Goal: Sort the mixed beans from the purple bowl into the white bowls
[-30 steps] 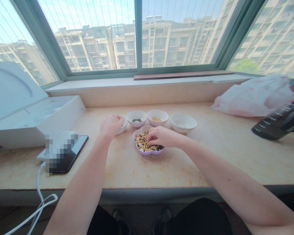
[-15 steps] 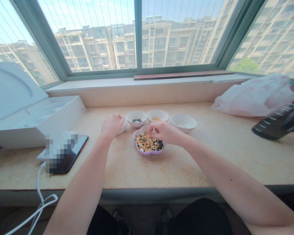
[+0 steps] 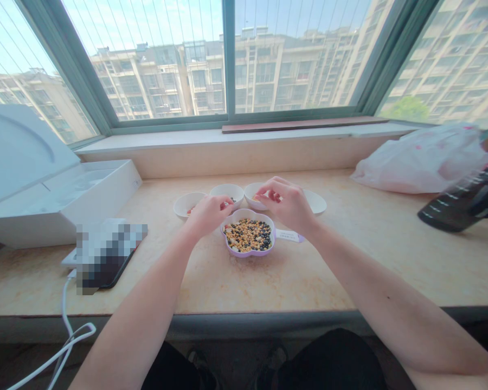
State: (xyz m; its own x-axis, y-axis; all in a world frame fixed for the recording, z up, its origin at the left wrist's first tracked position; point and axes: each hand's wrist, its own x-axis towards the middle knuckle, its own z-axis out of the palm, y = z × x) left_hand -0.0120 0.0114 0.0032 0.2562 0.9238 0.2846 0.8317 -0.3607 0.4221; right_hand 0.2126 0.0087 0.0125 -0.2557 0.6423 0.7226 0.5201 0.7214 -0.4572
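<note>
A lilac, scalloped dish (image 3: 250, 253) holds mixed yellow, black and pale beans (image 3: 248, 233). Behind it stand several small white bowls in a row. My left hand (image 3: 211, 214) is closed in a pinch at the dish's back left, close to the bowl with dark beans (image 3: 217, 192); whatever it grips is too small to name. Over the bowl with yellow beans (image 3: 250, 189) my right hand (image 3: 284, 200) reaches with thumb and fingers pinched, contents hidden. The leftmost bowl (image 3: 181, 206) has some reddish beans. My right hand partly covers the rightmost bowl (image 3: 318, 202).
A printed label or handle (image 3: 288, 235) sticks out right of the dish. To the left are an open white box (image 3: 101, 189), a phone (image 3: 120, 271) and a white cable (image 3: 65, 309). A plastic bag (image 3: 418, 162) and a dark bottle (image 3: 451, 208) stand right.
My left hand has moved right from the leftmost bowl toward the dish. My right hand has lifted away from the beans in the dish to the yellow-bean bowl behind.
</note>
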